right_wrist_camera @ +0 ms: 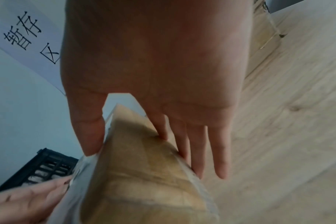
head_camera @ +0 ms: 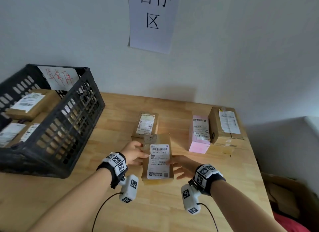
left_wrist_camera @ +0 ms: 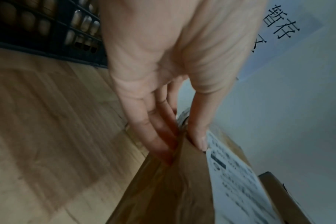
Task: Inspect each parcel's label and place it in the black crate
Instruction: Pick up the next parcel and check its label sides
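Pale wall (head_camera: 241, 50) backs our light wooden bench (head_camera: 164, 214), with a white paper sign of black characters (head_camera: 151, 19) hung on it. At the bench's left end sits the black slatted plastic crate (head_camera: 65, 128), already holding several brown labelled parcels (head_camera: 31, 104). To the right a pink box (head_camera: 199, 133) and a brown carton (head_camera: 224, 126) stand just beside each other, near the bench edge. Between our hands we hold a brown cardboard parcel (head_camera: 158, 159) clear of the bench, its white printed label (head_camera: 158, 161) facing us. Our left hand (head_camera: 133, 153) pinches its left edge, thumb on top and fingers beneath; our right hand (head_camera: 183, 165) grips the right edge likewise. We judge this the inspection step. Next, we would carry it left over the crate's near rim, which stands high. Another brown parcel (head_camera: 145, 124) lies just behind.
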A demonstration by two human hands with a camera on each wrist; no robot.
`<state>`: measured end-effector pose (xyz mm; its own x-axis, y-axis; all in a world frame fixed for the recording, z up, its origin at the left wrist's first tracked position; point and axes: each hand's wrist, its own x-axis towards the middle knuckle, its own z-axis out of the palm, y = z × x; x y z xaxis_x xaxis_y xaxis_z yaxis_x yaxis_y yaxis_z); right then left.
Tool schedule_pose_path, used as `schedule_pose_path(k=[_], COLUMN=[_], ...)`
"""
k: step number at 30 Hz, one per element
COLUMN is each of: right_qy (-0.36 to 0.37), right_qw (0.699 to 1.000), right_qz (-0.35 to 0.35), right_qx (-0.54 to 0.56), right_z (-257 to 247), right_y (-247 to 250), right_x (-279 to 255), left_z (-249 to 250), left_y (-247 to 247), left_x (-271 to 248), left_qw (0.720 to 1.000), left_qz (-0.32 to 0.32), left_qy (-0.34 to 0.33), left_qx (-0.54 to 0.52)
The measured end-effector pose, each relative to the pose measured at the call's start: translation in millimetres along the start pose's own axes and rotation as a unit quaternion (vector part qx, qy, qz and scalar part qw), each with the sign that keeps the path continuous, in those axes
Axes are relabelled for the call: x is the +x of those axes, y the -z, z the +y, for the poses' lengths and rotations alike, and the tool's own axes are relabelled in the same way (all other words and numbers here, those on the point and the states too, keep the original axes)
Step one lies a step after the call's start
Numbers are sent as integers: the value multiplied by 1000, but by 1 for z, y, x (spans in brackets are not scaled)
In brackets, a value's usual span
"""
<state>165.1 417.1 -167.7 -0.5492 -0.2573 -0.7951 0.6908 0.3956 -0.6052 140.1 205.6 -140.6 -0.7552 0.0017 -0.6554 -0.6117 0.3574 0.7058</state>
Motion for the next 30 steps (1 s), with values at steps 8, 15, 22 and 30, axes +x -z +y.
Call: schedule_pose_path(k=[8,15,22,30], right_qy=[-50,-22,-14,-66], right_qw=[997,995,984,983], right_qz=[28,93,157,132], right_qx=[-54,-31,-77,-110], right_z=[32,21,2,0], right_y=[-17,-21,-23,-6], right_x=[11,32,64,91], left_z=[-34,-46,-49,-42], left_y=[-21,-22,-27,-29], left_x=[17,47,77,109], left_qw=[991,979,986,978], left_qz=[-61,-87,-67,-78], left_qy=[58,81,90,92], left_qx=[103,165,122,171])
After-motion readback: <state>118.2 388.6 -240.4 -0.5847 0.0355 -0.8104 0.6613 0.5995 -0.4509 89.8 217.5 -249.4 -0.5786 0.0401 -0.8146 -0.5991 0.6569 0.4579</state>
